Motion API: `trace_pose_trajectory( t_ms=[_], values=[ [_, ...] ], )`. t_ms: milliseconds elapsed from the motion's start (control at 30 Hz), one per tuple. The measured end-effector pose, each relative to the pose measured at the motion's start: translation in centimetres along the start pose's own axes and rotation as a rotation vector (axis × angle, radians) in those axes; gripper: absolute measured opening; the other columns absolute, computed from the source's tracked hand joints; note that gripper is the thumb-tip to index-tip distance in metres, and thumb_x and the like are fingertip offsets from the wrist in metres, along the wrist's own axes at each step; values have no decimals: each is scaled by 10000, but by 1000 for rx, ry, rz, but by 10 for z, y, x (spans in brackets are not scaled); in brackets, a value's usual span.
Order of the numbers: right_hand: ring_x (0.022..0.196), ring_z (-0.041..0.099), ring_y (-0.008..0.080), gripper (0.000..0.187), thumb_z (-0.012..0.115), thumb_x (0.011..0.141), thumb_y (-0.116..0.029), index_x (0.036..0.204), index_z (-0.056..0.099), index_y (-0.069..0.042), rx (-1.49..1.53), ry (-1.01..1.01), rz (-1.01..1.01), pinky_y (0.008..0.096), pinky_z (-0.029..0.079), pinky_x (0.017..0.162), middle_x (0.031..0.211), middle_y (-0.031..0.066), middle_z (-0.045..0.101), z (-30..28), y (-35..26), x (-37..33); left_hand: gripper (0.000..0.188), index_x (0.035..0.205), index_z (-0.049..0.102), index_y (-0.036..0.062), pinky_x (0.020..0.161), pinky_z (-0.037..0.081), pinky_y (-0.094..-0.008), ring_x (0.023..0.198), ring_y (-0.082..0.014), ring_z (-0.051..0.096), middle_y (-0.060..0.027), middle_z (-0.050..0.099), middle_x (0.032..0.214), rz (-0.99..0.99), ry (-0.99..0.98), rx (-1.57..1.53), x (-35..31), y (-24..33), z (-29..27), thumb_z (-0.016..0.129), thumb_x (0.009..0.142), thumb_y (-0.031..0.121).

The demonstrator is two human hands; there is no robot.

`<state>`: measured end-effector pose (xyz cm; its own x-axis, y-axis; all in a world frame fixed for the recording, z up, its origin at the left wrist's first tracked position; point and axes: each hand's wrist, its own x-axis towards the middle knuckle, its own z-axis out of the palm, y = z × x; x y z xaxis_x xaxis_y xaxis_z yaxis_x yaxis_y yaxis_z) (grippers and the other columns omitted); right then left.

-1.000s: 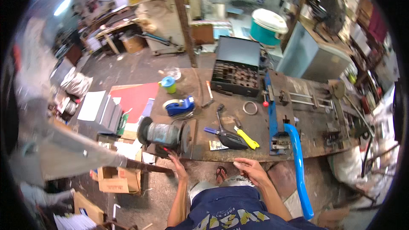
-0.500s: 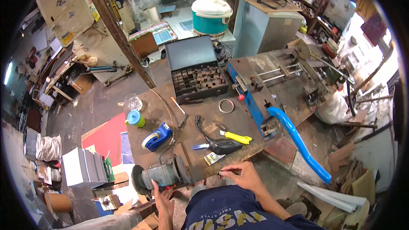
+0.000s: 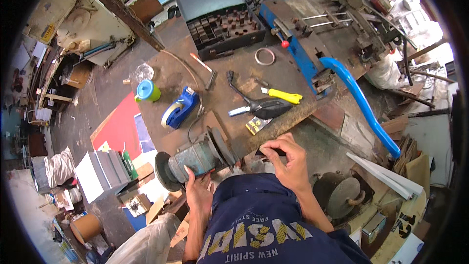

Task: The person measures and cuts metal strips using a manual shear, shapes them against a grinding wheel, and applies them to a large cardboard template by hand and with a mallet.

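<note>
My left hand [image 3: 199, 193] rests against the near side of a blue-grey bench grinder [image 3: 188, 163], its fingers stretched out and holding nothing. The grinder has a dark wheel at each end and sits at the bench's near left corner. In front of the bench edge, my right hand [image 3: 287, 160] pinches a small dark flat piece [image 3: 259, 152]; most of it is hidden by the fingers. Beyond that hand lie a small yellow-and-black packet [image 3: 257, 124], a black pouch-like object [image 3: 271, 108] and a yellow-handled utility knife [image 3: 285, 95].
On the bench stand a blue tape dispenser [image 3: 180, 108], a lidded green cup [image 3: 148, 91] and a small hammer [image 3: 203, 71]. A metal ring [image 3: 265, 56] lies near an open toolbox [image 3: 210, 0] of punches. A blue lever handle [image 3: 364, 105] juts past the bench's right side.
The view has tilted downward, so the bench appears higher. My left hand stays by the grinder. The dark piece in my right hand now shows more.
</note>
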<state>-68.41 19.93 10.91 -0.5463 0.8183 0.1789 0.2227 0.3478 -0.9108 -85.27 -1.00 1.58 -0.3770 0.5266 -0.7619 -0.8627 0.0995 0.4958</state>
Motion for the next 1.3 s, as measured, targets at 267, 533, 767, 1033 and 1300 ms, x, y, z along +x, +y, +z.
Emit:
trace_pose_trajectory(
  t_ms=[267, 533, 767, 1033, 1300],
  values=[
    [864, 542, 263, 144, 697, 824, 31, 948, 692, -42, -71, -108, -130, 359, 439, 788, 838, 64, 627, 26, 34, -6, 953, 1556, 220, 64, 1199, 30, -494, 1493, -301, 200, -172, 274, 1585, 51, 15, -48, 3, -4, -5, 534, 911, 692],
    [898, 528, 291, 209, 718, 759, 58, 934, 680, -50, -138, -197, -255, 384, 447, 802, 840, 65, 590, 53, 68, -15, 929, 1550, 245, 70, 1201, 32, -492, 1494, -301, 195, -140, 291, 1586, 66, 70, -35, 0, -4, 2, 524, 916, 690],
    [917, 525, 297, 244, 728, 728, 84, 934, 676, -37, -120, -230, -274, 384, 449, 807, 840, 66, 586, 57, 74, -17, 1003, 1537, 205, -28, 1211, 21, -502, 1518, -311, 131, -188, 237, 1603, 51, 71, -34, 4, -6, -4, 521, 914, 692],
    [929, 529, 297, 258, 707, 712, 105, 926, 674, -36, -109, -240, -261, 393, 448, 809, 844, 68, 584, 63, 81, -24, 1024, 1512, 261, -52, 1211, 30, -503, 1499, -305, 175, -190, 269, 1589, 54, 88, -27, 1, -5, 0, 545, 889, 710],
    [926, 529, 294, 265, 684, 708, 117, 926, 666, -33, -125, -214, -276, 390, 444, 806, 836, 72, 566, 70, 80, -27, 990, 1489, 314, -45, 1207, 53, -496, 1480, -297, 218, -181, 331, 1552, 52, 96, -23, 2, -5, 2, 529, 896, 718]
  ],
)
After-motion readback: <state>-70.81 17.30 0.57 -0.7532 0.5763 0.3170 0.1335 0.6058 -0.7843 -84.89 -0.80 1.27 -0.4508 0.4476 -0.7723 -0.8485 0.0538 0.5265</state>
